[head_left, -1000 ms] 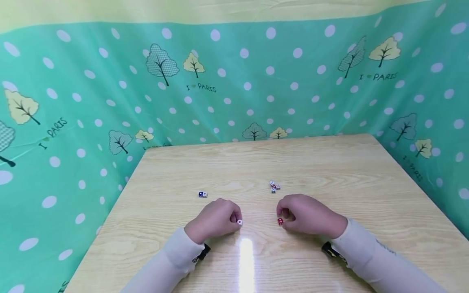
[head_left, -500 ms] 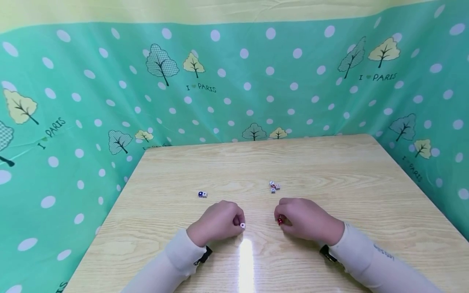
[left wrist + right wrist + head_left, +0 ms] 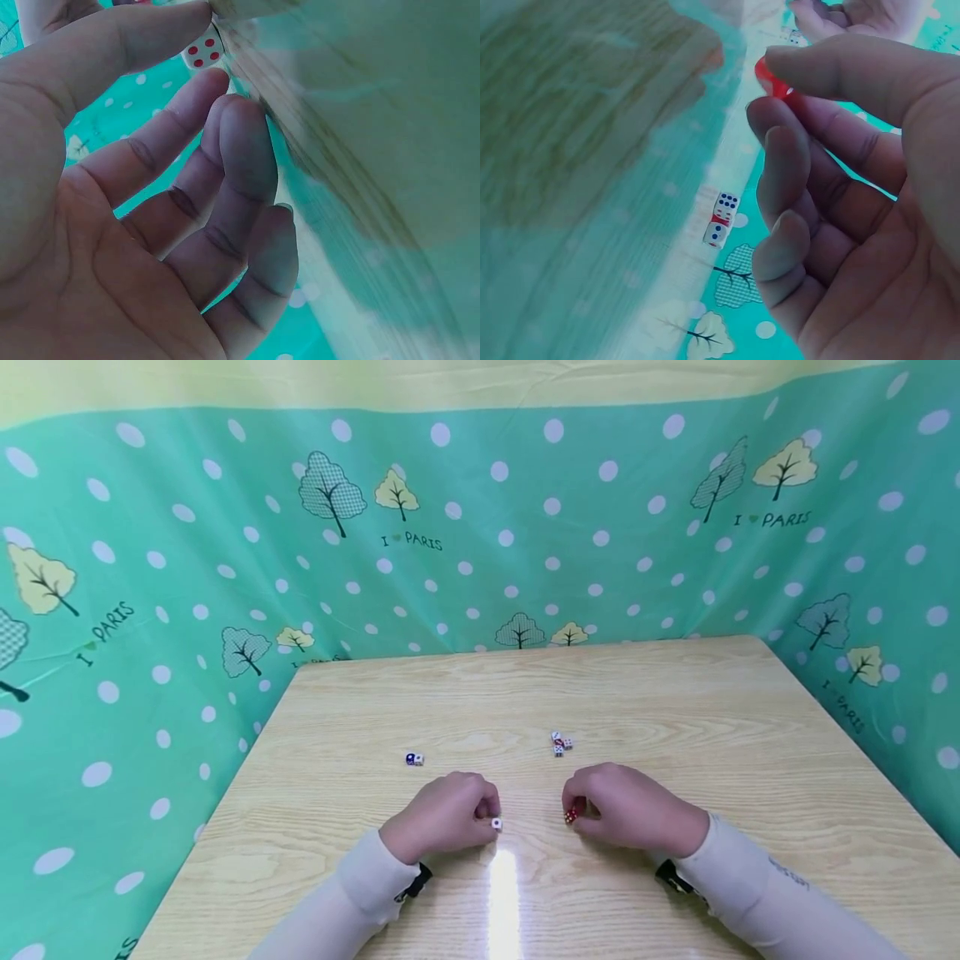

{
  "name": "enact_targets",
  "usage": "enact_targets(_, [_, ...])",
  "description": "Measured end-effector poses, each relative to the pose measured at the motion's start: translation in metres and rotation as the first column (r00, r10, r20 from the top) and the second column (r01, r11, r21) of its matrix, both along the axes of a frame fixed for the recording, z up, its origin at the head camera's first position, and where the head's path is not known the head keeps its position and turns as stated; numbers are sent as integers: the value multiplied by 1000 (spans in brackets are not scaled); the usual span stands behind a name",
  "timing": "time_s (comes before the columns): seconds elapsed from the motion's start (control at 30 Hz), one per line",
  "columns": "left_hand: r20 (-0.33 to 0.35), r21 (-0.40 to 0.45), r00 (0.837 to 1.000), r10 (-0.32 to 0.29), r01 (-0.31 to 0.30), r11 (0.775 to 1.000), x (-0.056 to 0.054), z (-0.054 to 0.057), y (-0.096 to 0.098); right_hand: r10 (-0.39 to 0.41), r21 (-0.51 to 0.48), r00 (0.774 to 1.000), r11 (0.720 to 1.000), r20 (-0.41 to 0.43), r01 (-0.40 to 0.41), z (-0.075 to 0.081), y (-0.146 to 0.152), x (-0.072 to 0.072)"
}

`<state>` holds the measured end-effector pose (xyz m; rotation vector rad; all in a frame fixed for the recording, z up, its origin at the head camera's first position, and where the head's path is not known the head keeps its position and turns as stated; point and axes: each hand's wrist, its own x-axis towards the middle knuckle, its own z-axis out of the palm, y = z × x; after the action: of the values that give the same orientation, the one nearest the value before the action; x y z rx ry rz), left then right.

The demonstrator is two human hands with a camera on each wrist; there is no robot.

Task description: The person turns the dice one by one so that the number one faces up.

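Observation:
My left hand holds a small white die at the tips of thumb and index finger, close over the table. In the left wrist view, the white die shows a face with red pips, beside the thumb tip. Across from it, my right hand pinches a red die with pale pips between thumb and index finger. The right wrist view shows part of that red die, the thumb tip covering some of it. The remaining fingers of both hands are loosely curled.
A blue die and a white die sit side by side beyond my left hand. Beyond my right hand, several dice form a small cluster, white with a red one among them. A dotted green curtain surrounds the wooden table.
My left hand has shifted slightly right and nearer with the white die. My right hand has moved slightly left, and the red die has turned in its fingertips.

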<state>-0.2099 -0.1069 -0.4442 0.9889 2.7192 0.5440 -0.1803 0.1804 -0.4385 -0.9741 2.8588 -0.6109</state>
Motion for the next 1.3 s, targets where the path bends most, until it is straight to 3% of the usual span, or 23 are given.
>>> enact_targets(0.1, [33,15,999,-3,3,1000,-2,-1,-2,13,-69,996,998,86,-7,-3,3,-4])
enact_targets(0.27, [96,57,995,-23,17,998,-7,-3,-4,51,-190,970,982,238,-5,-9,9,-11])
enact_targets(0.43, [128,80,991,-37,27,996,-9,-5,-4,74,-260,947,965,314,11,-12,13,-15])
enact_targets(0.73, [178,103,983,-36,18,995,-8,-3,-4,42,-241,942,970,333,42,-17,17,-19])
enact_targets(1.3, [169,117,985,-41,21,993,-7,-2,-3,40,-189,928,981,369,33,-17,24,-20])
